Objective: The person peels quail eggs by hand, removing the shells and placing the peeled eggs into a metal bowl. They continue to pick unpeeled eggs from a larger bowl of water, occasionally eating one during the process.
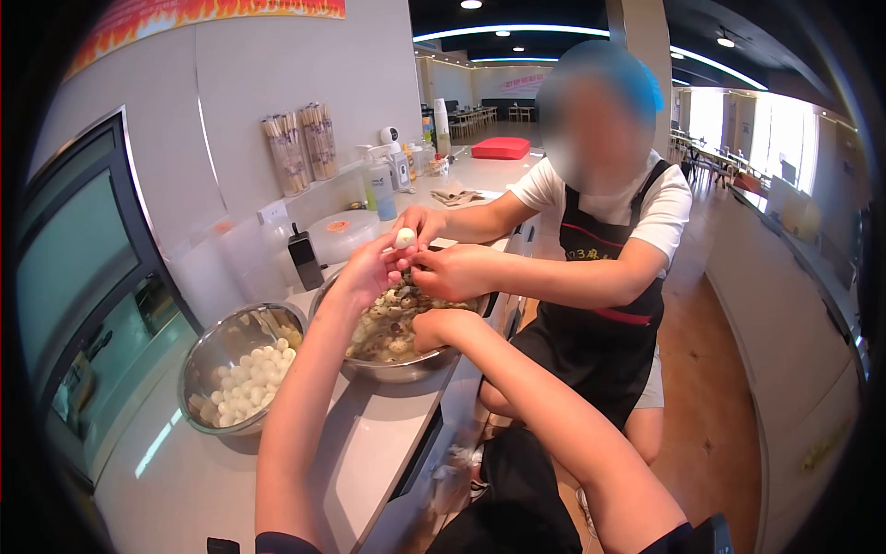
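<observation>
My left hand [371, 270] is raised over the near-left side of a big metal bowl [401, 371], its fingers closed round a peeled white egg [405, 238]. In that bowl lie many speckled small eggs [399, 346] in water. My right hand [441, 331] reaches down into the bowl's right side; its fingers are hidden among the eggs and water. To the left, a second metal bowl [205, 355] holds many peeled white eggs [247, 383]. The co-worker's two hands [443, 270] are close beside my left hand, above the big bowl.
A co-worker in a black apron [600, 342] sits across at the right. Behind the bowls stand a black holder [305, 258], a round plastic container [346, 237] and a blue bottle [383, 189]. A red box [500, 148] lies farther back. The counter edge [411, 452] runs between the bowls and my legs.
</observation>
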Demonstrator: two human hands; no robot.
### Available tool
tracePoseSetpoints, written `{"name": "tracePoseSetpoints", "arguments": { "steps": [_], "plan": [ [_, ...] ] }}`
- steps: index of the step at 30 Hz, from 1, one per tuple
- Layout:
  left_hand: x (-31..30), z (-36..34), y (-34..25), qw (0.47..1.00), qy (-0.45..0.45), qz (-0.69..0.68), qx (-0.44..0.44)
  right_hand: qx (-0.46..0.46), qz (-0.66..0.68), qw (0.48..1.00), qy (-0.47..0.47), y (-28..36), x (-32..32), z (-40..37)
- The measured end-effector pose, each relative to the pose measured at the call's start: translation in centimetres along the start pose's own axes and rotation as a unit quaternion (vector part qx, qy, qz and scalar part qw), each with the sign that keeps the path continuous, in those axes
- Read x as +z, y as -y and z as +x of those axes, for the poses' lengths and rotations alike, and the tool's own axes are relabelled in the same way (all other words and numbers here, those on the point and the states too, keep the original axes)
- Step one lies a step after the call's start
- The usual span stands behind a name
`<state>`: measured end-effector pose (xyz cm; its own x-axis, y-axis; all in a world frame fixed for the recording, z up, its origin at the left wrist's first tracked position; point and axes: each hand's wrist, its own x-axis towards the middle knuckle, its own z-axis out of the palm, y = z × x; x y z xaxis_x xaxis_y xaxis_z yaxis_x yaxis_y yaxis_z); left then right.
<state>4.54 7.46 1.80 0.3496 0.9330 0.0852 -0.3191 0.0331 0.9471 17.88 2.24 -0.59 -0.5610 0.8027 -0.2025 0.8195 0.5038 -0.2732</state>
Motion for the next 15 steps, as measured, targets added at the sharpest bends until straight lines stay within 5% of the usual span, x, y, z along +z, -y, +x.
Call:
{"name": "tracePoseSetpoints", "arguments": {
  "steps": [15],
  "plan": [
    [-1.7,-0.6,1.2,0.993,0.035,-0.109,0.003,0.004,0.004,1.000,-0.008,-0.3,0.5,1.0]
  ]
}}
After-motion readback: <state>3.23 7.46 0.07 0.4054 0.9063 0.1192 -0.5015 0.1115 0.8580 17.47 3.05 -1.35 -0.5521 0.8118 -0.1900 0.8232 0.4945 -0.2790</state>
